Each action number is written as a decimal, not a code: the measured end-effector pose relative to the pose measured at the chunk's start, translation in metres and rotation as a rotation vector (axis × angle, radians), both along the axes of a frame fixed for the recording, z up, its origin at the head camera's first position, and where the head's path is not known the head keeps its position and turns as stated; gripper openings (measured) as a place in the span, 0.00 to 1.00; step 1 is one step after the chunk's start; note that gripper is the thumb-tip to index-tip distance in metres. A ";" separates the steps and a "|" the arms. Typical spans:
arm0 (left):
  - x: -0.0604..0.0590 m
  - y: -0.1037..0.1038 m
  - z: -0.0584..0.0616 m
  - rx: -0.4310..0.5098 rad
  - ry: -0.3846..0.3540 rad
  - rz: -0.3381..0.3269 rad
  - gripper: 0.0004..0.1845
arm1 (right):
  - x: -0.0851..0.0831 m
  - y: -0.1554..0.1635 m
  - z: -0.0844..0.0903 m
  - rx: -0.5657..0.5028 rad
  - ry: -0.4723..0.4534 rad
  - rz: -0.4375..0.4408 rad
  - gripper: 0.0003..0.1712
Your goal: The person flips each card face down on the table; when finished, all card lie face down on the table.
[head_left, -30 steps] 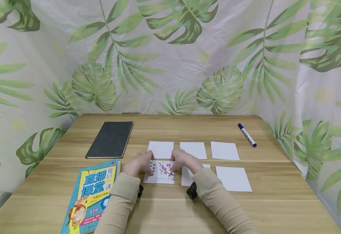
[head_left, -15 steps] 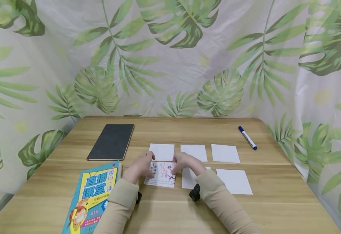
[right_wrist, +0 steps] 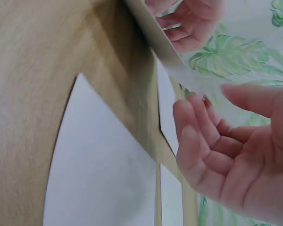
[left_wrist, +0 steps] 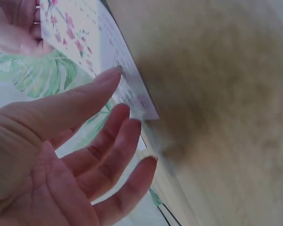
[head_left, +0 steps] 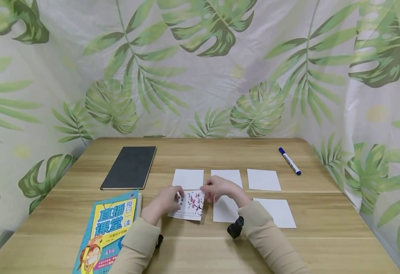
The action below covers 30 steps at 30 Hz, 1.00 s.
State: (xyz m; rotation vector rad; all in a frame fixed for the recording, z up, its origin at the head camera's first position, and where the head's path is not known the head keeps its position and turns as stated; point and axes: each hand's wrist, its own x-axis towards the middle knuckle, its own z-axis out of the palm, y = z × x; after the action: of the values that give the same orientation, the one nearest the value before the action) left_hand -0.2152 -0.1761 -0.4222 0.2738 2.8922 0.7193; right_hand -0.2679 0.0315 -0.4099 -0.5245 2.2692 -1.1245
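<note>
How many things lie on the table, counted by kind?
Blank white cards: 5
Flower card, held by both hands: 1
Black notebook: 1
Colourful book: 1
Blue pen: 1
Total: 9

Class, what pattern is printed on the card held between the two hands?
Pink blossoms on dark branches on the card; head view.

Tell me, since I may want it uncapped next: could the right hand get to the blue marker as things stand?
Probably yes. The right hand is busy pinching the flower card, but bare table lies between it and the marker.
</note>
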 end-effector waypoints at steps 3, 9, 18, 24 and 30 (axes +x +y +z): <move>0.000 0.001 0.000 0.037 -0.001 -0.019 0.14 | 0.001 0.001 0.002 -0.087 -0.036 -0.027 0.14; 0.000 -0.003 0.001 0.160 0.016 -0.031 0.08 | 0.001 0.001 0.002 -0.237 -0.099 -0.066 0.18; -0.001 -0.006 0.003 0.446 -0.069 -0.097 0.15 | 0.004 -0.007 0.000 -0.276 0.011 -0.026 0.14; -0.001 -0.003 0.007 0.574 -0.140 -0.024 0.23 | 0.008 -0.014 -0.008 -0.229 0.088 0.029 0.13; 0.000 -0.005 0.011 0.659 -0.182 0.066 0.26 | 0.011 -0.020 -0.014 -0.224 0.106 0.064 0.13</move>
State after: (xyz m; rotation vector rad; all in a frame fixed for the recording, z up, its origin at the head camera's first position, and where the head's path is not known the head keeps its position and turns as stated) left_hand -0.2151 -0.1807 -0.4114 0.1670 2.4160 1.6016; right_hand -0.2568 0.0113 -0.4237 -0.7560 2.2090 -1.3559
